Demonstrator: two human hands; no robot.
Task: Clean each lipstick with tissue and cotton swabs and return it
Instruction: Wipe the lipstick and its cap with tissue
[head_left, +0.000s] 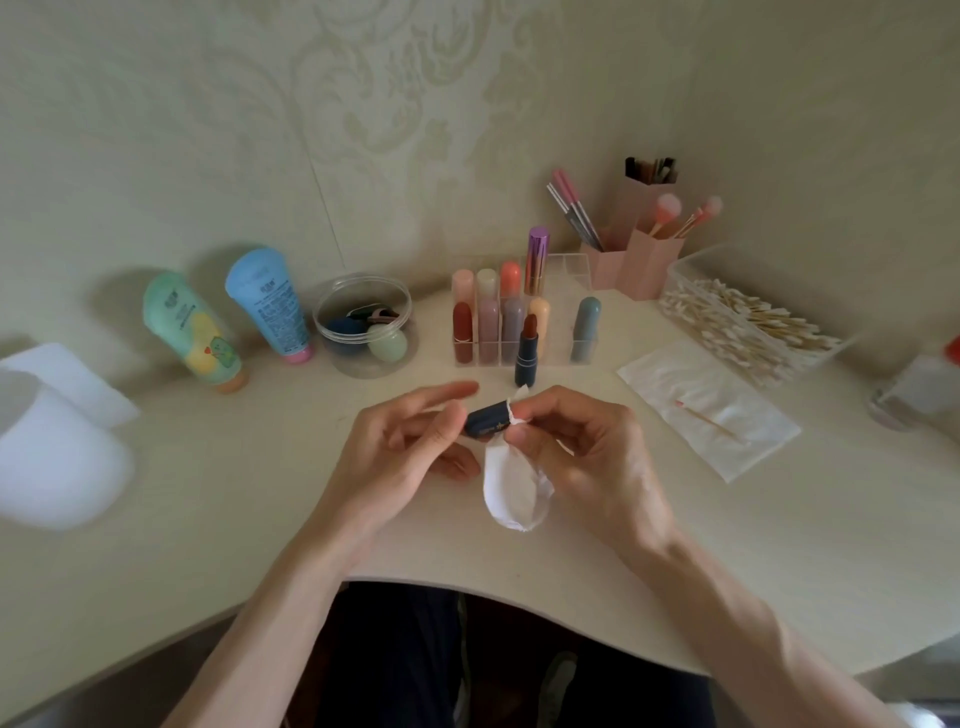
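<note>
My left hand (410, 441) pinches a dark blue lipstick cap (485, 418) lying sideways above the table. My right hand (576, 441) grips a white tissue (511, 493) and presses a twisted end of it into the cap's open mouth. The uncapped lipstick (527, 351), dark blue base with a brown-red bullet, stands upright on the table just behind my hands. Behind it a clear organizer (563, 275) holds several capped lipsticks. A clear box of cotton swabs (748, 322) sits at the right.
A spread tissue (691, 395) with one used swab (711, 422) lies right of my hands. Two tubes (228, 317), a round clear tub (363, 325) and pink brush holders (644, 254) line the wall. White tissue stack (57, 431) at far left.
</note>
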